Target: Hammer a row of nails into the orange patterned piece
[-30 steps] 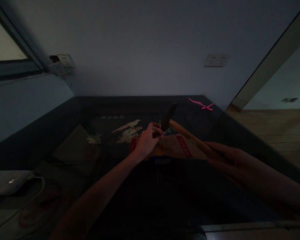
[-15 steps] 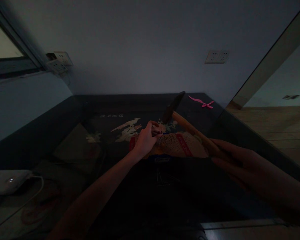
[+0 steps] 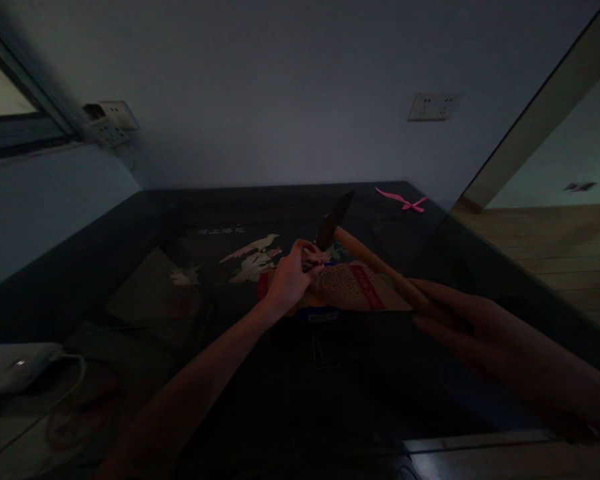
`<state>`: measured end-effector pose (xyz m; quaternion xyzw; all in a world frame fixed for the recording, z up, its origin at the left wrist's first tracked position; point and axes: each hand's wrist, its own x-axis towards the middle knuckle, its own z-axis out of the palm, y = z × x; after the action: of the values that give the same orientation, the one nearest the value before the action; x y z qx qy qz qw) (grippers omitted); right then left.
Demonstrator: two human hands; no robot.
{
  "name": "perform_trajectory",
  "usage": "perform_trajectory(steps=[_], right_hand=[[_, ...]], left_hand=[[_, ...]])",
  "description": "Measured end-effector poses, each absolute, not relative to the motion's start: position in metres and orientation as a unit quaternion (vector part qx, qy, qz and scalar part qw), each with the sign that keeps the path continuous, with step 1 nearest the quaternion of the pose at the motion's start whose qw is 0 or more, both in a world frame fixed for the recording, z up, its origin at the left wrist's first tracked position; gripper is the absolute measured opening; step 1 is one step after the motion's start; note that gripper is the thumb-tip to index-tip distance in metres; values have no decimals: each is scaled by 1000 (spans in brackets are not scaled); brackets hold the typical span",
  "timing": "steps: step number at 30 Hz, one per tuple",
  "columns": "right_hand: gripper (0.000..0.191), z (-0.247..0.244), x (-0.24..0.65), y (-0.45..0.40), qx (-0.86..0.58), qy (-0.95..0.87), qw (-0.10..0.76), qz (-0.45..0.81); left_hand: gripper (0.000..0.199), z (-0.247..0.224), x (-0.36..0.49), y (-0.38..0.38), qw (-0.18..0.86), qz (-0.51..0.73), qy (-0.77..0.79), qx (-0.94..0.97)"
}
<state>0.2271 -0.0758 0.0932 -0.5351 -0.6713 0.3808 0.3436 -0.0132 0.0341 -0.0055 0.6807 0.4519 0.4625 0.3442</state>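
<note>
A hammer (image 3: 367, 257) with a dark head and a wooden handle is gripped near its handle's end by my right hand (image 3: 463, 320). Its head hangs just above and right of my left hand (image 3: 294, 272). The left fingers are pinched together over a patterned packet (image 3: 345, 285) with red bands and a blue part; what they hold is too dark and small to name. The packet lies on the dark tabletop (image 3: 280, 373). A few thin, nail-like pieces (image 3: 318, 348) lie in front of it.
A pink ribbon-like item (image 3: 405, 201) lies at the back right. A white power strip (image 3: 17, 367) with a cable is at the left edge. Bird and flower pictures (image 3: 253, 259) mark the tabletop. Wall sockets (image 3: 434, 107) are above the table.
The hammer head has moved down and left, nearer my left hand, and my right hand has shifted slightly left. My left hand remains pinched over the packet.
</note>
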Motion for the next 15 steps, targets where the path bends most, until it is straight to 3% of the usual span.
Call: perform_trajectory(steps=[4,15], right_hand=[[36,81,230,-72,-535,-692,277,397],[49,76,239,-75,-541,-693,285,381]], left_hand=[[35,-5,-14,33,299,443,468,704],[27,0,-12,30,320,463,441,699]])
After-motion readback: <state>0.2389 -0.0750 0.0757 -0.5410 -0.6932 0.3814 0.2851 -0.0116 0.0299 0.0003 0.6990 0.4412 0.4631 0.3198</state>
